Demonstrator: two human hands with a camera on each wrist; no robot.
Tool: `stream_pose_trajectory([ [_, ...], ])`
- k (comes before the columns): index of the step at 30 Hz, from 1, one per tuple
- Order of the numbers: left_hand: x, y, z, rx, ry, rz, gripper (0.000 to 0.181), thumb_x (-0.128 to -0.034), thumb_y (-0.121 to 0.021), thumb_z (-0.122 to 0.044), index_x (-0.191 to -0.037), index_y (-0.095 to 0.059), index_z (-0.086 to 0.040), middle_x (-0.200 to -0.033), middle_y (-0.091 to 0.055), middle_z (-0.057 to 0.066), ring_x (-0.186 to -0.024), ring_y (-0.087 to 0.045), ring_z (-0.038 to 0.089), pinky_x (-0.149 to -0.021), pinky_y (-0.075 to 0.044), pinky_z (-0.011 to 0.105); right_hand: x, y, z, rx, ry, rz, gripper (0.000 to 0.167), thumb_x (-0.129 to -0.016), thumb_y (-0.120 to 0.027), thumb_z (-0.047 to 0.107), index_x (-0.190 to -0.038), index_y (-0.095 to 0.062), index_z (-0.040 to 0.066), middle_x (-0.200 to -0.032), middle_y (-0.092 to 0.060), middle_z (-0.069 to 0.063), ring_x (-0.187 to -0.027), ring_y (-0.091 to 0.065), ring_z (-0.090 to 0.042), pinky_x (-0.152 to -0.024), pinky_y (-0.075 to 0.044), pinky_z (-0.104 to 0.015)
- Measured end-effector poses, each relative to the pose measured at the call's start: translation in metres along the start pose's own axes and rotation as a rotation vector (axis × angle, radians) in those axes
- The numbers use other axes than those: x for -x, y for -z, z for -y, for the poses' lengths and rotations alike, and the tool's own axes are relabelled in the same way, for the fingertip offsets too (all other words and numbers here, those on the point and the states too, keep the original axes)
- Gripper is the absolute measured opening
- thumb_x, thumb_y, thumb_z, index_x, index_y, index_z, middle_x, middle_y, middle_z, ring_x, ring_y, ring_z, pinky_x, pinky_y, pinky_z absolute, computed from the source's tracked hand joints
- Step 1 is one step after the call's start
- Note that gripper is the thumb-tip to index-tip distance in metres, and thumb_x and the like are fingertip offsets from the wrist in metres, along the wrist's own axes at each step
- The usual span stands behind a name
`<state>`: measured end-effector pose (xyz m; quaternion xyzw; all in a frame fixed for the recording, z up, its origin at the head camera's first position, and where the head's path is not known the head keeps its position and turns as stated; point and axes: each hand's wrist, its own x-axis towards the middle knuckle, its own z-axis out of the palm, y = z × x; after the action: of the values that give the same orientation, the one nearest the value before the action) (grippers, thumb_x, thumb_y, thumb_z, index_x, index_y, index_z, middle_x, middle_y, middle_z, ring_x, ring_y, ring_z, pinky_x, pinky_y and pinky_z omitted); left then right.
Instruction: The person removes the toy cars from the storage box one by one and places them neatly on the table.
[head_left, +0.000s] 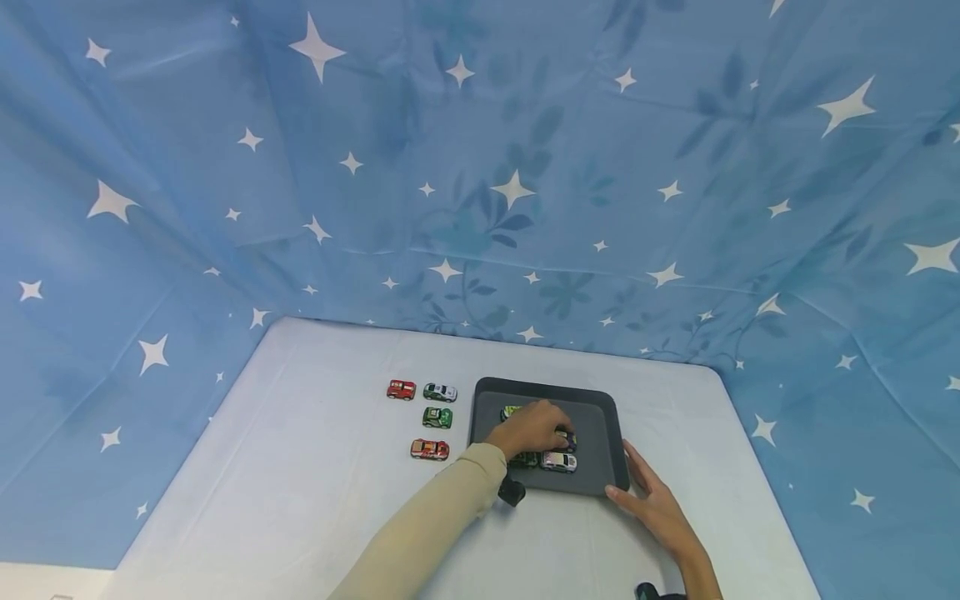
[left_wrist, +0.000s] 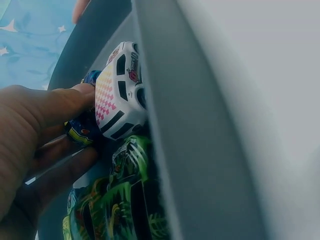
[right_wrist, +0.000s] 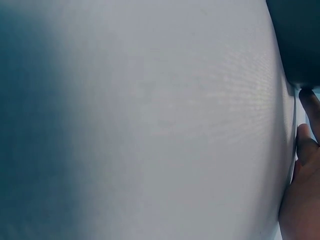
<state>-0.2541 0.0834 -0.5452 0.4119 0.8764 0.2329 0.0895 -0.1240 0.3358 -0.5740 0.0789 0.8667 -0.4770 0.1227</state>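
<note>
My left hand [head_left: 529, 428] reaches over the dark grey tray [head_left: 600, 433] and pinches a dark blue toy car [left_wrist: 81, 131] between thumb and fingers. Right beside that car, a white toy car with a pink checkered roof [left_wrist: 106, 97] stands in the tray. A dark green toy car [left_wrist: 117, 210] is next to the white one. Behind the left hand, a yellow-green toy car [head_left: 510, 412] shows only partly. My right hand [head_left: 660, 510] touches the tray's near right corner, thumb at the front edge and fairly straight fingers along the right side.
Left of the tray, on the white tabletop [head_left: 300, 467], stand a red toy car [head_left: 401, 389], a white and green one [head_left: 440, 392], a green one [head_left: 437, 417] and an orange-red one [head_left: 430, 449]. A blue star-patterned curtain [head_left: 480, 217] hangs behind the table.
</note>
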Motion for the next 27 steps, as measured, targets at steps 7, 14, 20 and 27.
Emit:
stream_pose_trajectory([
  [7, -0.002, 0.006, -0.001, 0.006, -0.022, -0.008, 0.024, -0.1008, -0.079, -0.022, -0.123, -0.082, -0.013, -0.116, -0.079, -0.004, -0.105, -0.071, 0.006, -0.092, -0.055, 0.019, 0.000, 0.003, 0.002, 0.001, -0.021, 0.017, 0.101, -0.098, -0.076, 0.045, -0.175, -0.015, 0.021, -0.175, -0.017, -0.024, -0.157, -0.018, -0.053, -0.119, -0.022, -0.074],
  [14, 0.000, 0.013, 0.000, 0.005, -0.027, -0.013, 0.027, -0.1011, -0.079, -0.025, -0.126, -0.081, -0.015, -0.119, -0.078, -0.005, -0.106, -0.071, 0.006, -0.092, -0.056, 0.019, -0.001, 0.002, 0.000, -0.014, -0.036, 0.018, 0.102, -0.098, -0.077, 0.045, -0.175, -0.015, 0.020, -0.175, -0.017, -0.024, -0.158, -0.016, -0.052, -0.120, -0.021, -0.074],
  [20, 0.004, 0.025, 0.003, 0.026, -0.038, -0.030, 0.028, -0.1025, -0.077, -0.025, -0.128, -0.080, -0.015, -0.121, -0.077, -0.004, -0.102, -0.071, 0.005, -0.090, -0.055, 0.019, -0.002, 0.000, 0.001, 0.004, -0.041, 0.019, 0.103, -0.097, -0.077, 0.047, -0.175, -0.014, 0.020, -0.175, -0.016, -0.023, -0.158, -0.017, -0.051, -0.120, -0.021, -0.073],
  [27, 0.011, 0.040, 0.012, 0.029, -0.024, -0.040, 0.029, -0.1032, -0.076, -0.027, -0.129, -0.079, -0.016, -0.120, -0.077, -0.005, -0.091, -0.068, 0.001, -0.106, -0.051, 0.029, -0.003, 0.001, 0.003, 0.016, -0.031, 0.021, 0.103, -0.098, -0.077, 0.046, -0.175, -0.014, 0.019, -0.175, -0.016, -0.024, -0.158, -0.018, -0.052, -0.121, -0.020, -0.073],
])
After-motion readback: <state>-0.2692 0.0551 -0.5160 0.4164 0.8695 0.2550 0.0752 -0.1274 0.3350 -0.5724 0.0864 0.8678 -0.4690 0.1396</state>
